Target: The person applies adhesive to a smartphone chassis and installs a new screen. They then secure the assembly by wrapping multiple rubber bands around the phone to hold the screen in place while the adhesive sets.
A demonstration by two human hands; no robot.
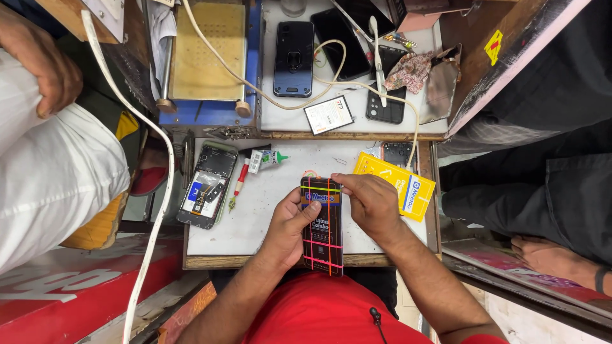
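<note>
Single head cam, looks straight down at the small white worktop (pixel 268 210) from close overhead. Wearer's body is at 6 o'clock, shelf (pixel 357 118) with phones at 12. No second view, so no overlap.

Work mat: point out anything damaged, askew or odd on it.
One phone lies on the white work mat with its back off, its insides bare, tilted beside a red screwdriver. The left hand and right hand hold a dark flat box overhanging the mat's near edge.
</note>
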